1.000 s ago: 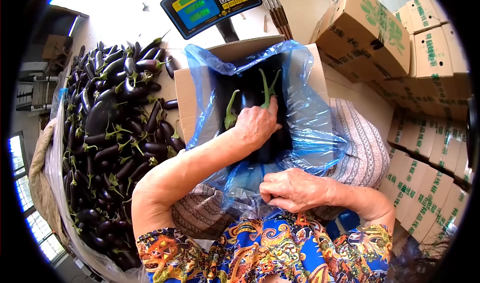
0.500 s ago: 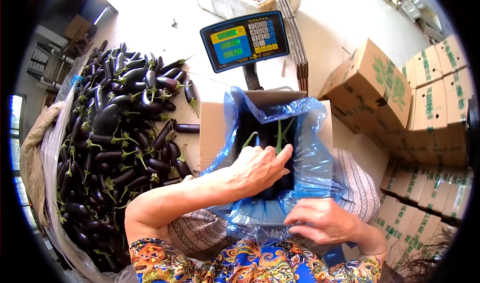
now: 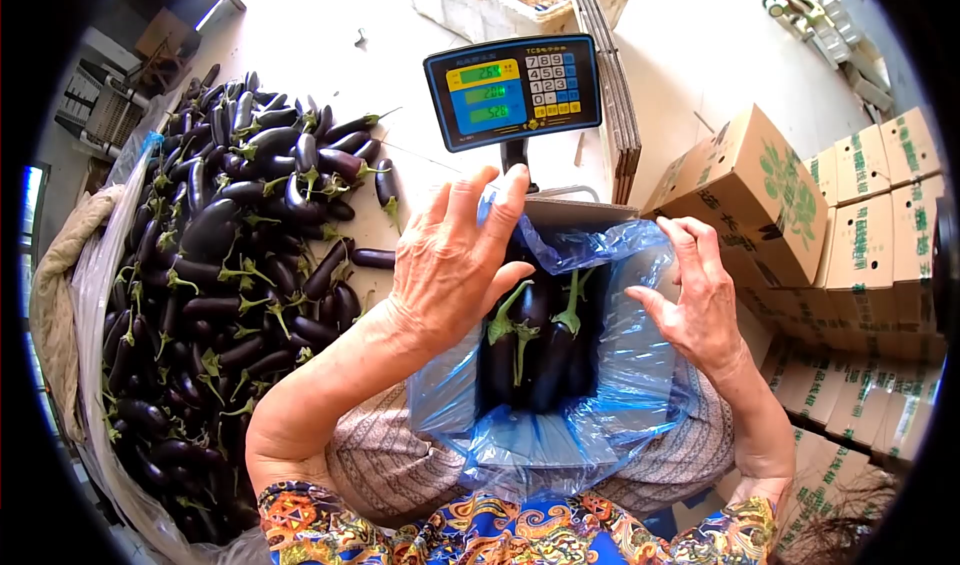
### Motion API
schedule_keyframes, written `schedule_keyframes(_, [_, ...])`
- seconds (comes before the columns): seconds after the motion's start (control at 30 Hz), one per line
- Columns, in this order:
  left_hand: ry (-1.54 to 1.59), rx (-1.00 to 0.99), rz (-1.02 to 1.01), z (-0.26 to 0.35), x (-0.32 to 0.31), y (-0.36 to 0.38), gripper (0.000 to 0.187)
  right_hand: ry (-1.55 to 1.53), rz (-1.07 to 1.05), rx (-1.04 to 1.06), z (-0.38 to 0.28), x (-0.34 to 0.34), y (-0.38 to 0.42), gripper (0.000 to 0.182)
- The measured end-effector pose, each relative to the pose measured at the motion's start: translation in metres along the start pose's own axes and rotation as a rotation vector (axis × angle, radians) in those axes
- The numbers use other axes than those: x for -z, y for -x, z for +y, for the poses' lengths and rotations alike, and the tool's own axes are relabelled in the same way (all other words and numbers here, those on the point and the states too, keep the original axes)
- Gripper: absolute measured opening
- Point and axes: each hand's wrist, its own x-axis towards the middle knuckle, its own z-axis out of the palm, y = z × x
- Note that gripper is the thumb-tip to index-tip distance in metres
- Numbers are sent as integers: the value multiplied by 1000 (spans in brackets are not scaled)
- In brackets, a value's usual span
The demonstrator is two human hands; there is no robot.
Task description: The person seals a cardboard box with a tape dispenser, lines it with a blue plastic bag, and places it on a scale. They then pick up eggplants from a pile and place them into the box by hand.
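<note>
Several dark purple eggplants with green stems lie inside a thin blue plastic bag, which lines an open cardboard box in front of me. My left hand is over the box's far left corner, fingers spread and touching the bag's bunched edge. Beyond the right rim, my right hand has its fingertips at the bag's edge, with thumb and fingers apart. Behind the box stands a scale display with lit green digits.
A big heap of eggplants spreads over the left side on plastic sheeting. Printed cardboard boxes are stacked at the right. Flattened cardboard sheets and a white foam box stand at the back.
My left hand has moved from above the eggplants to the bag's far left corner. My right hand has gone from the near edge up to the right side. The display digits differ.
</note>
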Motion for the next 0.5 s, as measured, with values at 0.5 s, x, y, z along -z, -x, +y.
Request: schedule_keyframes(0.5, [76,175,-72,-20,-23,-1,69,99,38,-6,16,-22,-15,62])
